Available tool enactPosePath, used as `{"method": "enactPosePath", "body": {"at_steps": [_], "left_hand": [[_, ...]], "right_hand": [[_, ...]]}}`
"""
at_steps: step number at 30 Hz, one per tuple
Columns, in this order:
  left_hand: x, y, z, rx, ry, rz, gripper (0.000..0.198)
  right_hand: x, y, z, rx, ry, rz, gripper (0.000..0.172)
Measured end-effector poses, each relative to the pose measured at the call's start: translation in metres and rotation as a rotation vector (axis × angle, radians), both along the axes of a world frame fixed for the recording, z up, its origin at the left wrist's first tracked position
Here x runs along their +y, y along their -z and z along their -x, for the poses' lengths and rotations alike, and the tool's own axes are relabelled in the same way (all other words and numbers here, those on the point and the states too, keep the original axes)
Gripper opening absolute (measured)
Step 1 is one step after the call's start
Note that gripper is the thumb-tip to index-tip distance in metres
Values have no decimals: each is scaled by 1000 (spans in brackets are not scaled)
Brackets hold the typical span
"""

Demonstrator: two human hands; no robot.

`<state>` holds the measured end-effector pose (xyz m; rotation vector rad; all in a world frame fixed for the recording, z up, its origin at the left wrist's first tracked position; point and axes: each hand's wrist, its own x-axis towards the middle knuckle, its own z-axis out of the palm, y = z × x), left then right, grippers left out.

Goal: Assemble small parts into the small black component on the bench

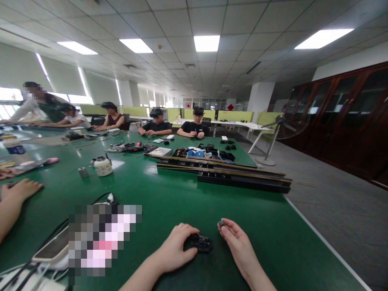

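Low on the green tabletop, my left hand point(178, 247) curls its thumb and fingers around one end of a small black device point(202, 243), which looks like an opened housing with parts showing inside. It rests on the table surface. To the right of it, my right hand point(238, 246) is raised slightly, pinching a tiny grey piece point(222, 223) between thumb and fingertips. What that piece is cannot be made out. A short gap separates the right hand from the black device.
Long black rails with thin brass-coloured rods point(242, 173) lie across the table ahead. A phone point(53, 246) with cables is at left, near a white jar point(103, 166) and a small grey cylinder point(83, 172). A co-worker's hand point(24, 190) rests at far left; several people sit beyond.
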<state>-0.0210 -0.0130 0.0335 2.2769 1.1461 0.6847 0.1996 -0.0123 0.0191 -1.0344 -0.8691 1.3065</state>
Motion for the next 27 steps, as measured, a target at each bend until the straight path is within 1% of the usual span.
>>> {"method": "enactPosePath", "body": {"at_steps": [6, 14, 20, 27], "left_hand": [[1, -1, 0, 1, 7, -2, 39], [2, 0, -4, 12, 12, 6, 36], [1, 0, -5, 4, 25, 12, 34], [2, 2, -3, -1, 29, 22, 35]], "right_hand": [[1, -3, 0, 43, 13, 3, 43], [2, 0, -2, 66, 23, 16, 42], [1, -3, -3, 83, 48, 25, 44], [0, -4, -4, 127, 36, 36, 42]]}}
